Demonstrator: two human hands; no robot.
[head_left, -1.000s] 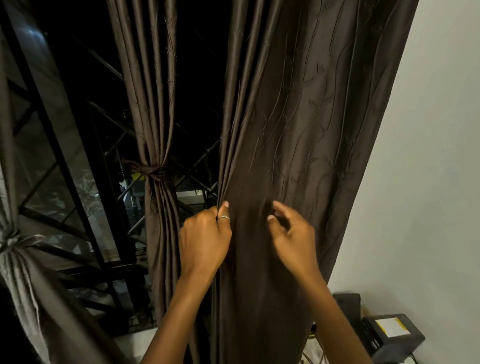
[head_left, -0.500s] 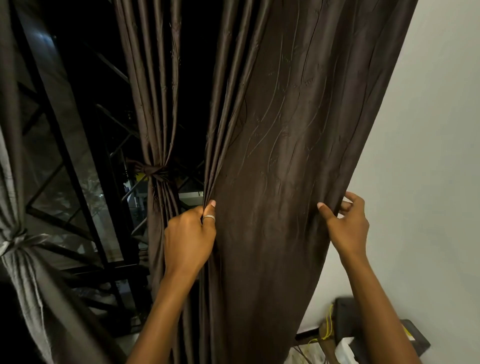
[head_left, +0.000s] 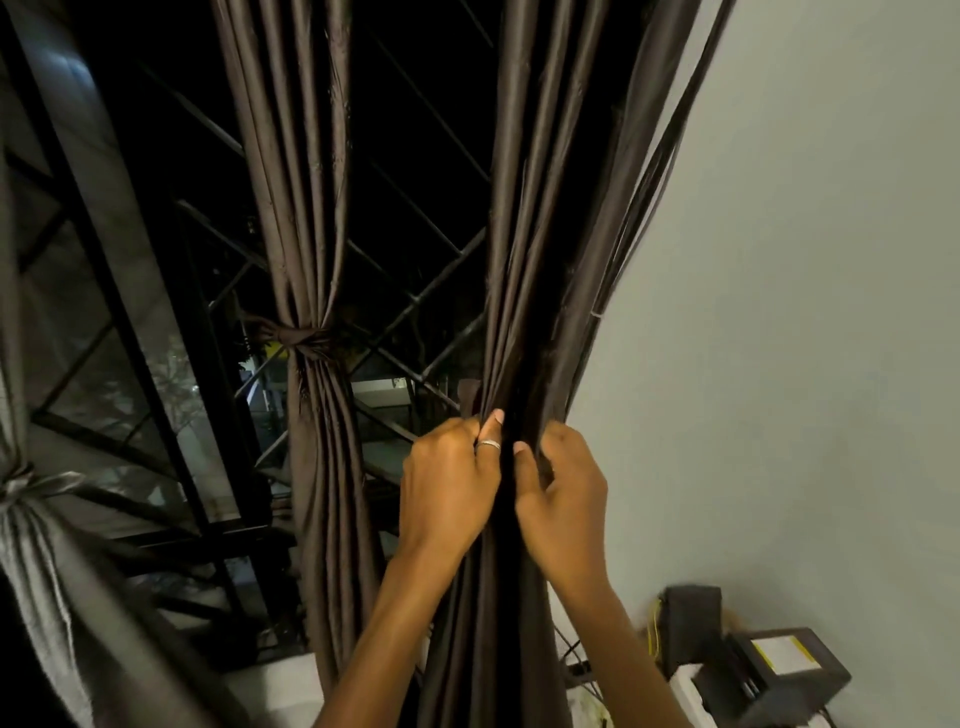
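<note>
A dark brown curtain (head_left: 540, 234) hangs at the right of the window, gathered into a narrow bunch of folds. My left hand (head_left: 449, 483), with a ring on its thumb, grips the bunch from the left at mid height. My right hand (head_left: 563, 493) grips the same bunch from the right, its thumb close to my left thumb. A short strip of brown fabric (head_left: 469, 395) sticks up just above my left hand.
Another brown curtain (head_left: 306, 208) hangs tied at its middle by a band (head_left: 293, 340). A grey tied curtain (head_left: 36, 519) is at far left. Black window grille (head_left: 415, 306) lies behind. A pale wall (head_left: 805, 312) fills the right, with dark boxes (head_left: 774, 670) and cables below.
The curtain was spread wide; my right hand swept from its right edge back to the left, gathering the cloth into a tight bunch beside my left hand.
</note>
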